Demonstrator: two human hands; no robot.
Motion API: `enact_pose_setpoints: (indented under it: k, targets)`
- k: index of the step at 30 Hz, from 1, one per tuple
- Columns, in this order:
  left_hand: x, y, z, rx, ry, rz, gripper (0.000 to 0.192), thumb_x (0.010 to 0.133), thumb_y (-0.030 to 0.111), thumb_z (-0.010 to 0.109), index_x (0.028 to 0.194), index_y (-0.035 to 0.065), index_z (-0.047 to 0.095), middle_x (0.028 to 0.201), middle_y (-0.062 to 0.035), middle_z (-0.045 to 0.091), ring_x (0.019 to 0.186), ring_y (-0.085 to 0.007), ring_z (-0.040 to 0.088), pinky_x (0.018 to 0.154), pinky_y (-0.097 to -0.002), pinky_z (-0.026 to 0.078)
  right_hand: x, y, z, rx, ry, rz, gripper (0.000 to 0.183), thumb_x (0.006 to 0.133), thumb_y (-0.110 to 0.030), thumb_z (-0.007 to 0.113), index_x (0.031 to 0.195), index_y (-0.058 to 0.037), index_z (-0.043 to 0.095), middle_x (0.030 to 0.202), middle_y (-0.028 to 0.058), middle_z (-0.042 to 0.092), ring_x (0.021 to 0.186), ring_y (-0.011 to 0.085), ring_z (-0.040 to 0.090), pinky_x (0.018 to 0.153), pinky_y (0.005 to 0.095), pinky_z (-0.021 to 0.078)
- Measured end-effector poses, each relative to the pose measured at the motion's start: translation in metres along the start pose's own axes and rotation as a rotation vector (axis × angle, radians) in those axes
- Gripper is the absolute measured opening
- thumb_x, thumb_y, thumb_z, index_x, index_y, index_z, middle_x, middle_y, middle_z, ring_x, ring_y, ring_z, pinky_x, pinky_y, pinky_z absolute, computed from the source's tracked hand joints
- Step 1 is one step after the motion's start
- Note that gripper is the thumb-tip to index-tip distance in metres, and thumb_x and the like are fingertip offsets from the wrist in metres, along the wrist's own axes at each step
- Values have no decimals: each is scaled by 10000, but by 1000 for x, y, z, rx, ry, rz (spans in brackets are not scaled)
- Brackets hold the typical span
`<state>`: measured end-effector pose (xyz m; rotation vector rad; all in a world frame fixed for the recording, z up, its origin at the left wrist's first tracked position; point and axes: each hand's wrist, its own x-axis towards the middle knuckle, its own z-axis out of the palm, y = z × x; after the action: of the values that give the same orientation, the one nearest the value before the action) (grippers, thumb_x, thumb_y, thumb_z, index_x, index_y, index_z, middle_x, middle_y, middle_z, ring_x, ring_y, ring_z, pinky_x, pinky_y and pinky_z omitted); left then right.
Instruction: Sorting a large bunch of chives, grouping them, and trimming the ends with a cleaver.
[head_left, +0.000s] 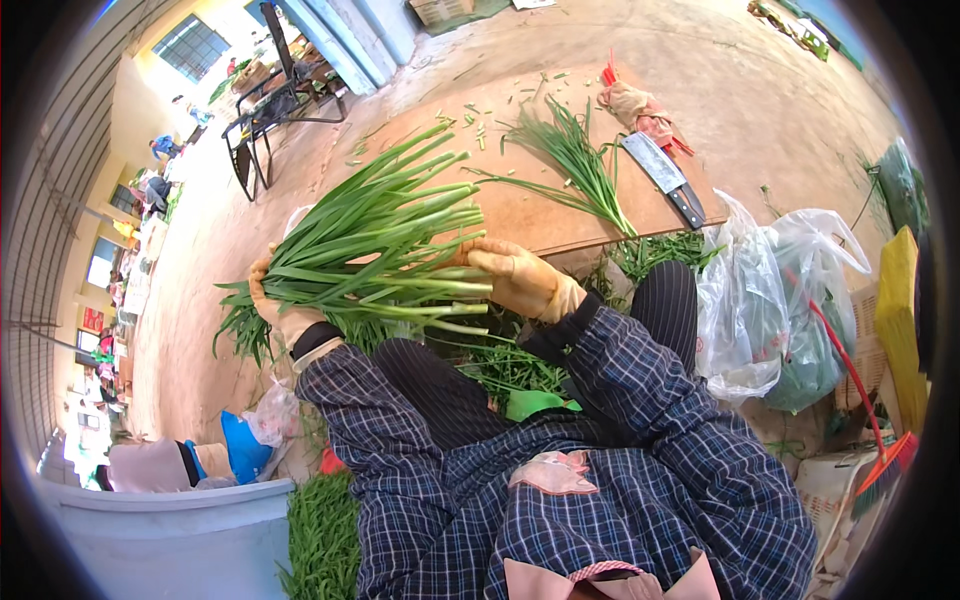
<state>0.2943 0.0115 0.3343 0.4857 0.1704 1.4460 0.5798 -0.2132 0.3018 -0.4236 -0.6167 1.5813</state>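
Note:
A large bunch of long green leafy stalks (375, 232) lies across both hands above the knees. My left hand (281, 304), in a tan glove, grips its leafy end, the fingers partly hidden by leaves. My right hand (525, 277), gloved too, is at the pale cut ends, its fingers reaching behind the stalks. Beyond it, a smaller bunch of green stalks (577, 161) rests on a brown board (510, 217) among cut bits. To its right lie a cleaver (656, 165) with a black handle and a cloth-wrapped bundle of red strips (637, 109).
Clear plastic bags (750, 300) stand at the right, near a red-handled broom (885, 465). A pale blue tub (165, 517) is at lower left, beside heaped greens (322, 532). More greens lie between the legs. A black metal chair (262, 112) and people are farther off.

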Motion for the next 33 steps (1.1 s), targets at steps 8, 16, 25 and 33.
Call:
enact_pose_setpoints:
  k: [8,16,25,33]
  targets:
    - [10,5,-23,149,168,44,247,853,196,490,847,32,675,1035,-184,683,1015,-320,637,943,-468,504,-27,-17,-7,220,-198,-237,350,960,-200,501,652,-69,603,947,91,706,1268,362,508,1122,525,277]
    - [25,20,-32,195,304,96,227,855,195,487,857,50,662,1058,-203,689,1004,-329,643,937,-478,508,-55,-75,-14,-1229,305,-315,576,824,-422,753,1207,-9,635,1190,160,665,1086,244,636,950,359,500]
    - [6,-9,33,189,333,46,218,834,169,494,866,41,668,983,-148,696,925,-303,652,893,-461,527,51,-55,9,-616,372,-387,206,926,-152,662,1007,36,683,844,60,686,748,108,589,712,257,482]
    - [10,-12,25,41,325,25,179,828,156,481,792,52,623,897,-121,685,932,-330,648,917,-502,511,18,-62,-13,-621,357,-354,180,991,-154,572,878,-28,632,721,4,610,642,100,548,757,304,517]
